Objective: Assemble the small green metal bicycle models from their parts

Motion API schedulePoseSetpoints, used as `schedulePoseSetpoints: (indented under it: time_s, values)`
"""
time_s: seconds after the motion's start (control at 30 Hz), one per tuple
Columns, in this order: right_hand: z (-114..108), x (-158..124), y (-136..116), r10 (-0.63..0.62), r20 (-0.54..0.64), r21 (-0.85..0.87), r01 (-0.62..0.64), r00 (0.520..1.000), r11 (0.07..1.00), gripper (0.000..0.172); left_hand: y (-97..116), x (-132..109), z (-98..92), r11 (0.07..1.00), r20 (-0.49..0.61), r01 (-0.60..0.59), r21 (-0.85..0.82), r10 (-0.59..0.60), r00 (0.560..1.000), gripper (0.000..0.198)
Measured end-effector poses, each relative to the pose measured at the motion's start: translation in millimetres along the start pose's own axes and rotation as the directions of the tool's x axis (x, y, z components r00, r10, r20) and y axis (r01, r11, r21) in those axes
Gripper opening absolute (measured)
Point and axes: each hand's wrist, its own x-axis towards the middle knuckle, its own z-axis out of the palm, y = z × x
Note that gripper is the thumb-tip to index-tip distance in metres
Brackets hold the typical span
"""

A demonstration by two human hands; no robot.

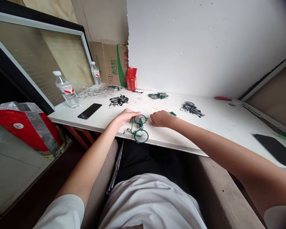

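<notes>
A small green model bicycle (141, 135) is at the table's front edge, its two spoked wheels towards me and away from me. My left hand (126, 116) is closed on its far end, fingers by the far wheel. Just right of that wheel is my right hand (162, 118), fingers curled in; whatever they pinch, if anything, is hidden. A small flat green piece (173, 113) lies behind my right wrist. Farther back, another green model bicycle (158, 95) lies on the table.
Black model bicycle parts (119, 100) and a dark model bicycle (192, 109) lie on the white table (214, 127). A phone (90, 111), water bottle (67, 90), second bottle (96, 74) and wire frames (92, 91) are left. A red carton (132, 79) stands behind; a black phone-like slab (275, 149) lies right.
</notes>
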Motion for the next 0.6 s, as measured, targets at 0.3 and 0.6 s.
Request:
schedulePoseSetpoints:
  time_s: [0.3,0.6]
  values:
    - [23,-6,21,0.126,-0.266,0.904,0.203,0.956,0.375,0.016,5,-6,9.1,0.995,0.103,-0.020,-0.102,0.031,0.994,0.051]
    - [56,2,6,0.210,-0.215,0.975,0.222,0.954,-0.011,0.036,8,-9,21.8,0.994,0.102,0.023,-0.105,-0.012,0.995,0.049]
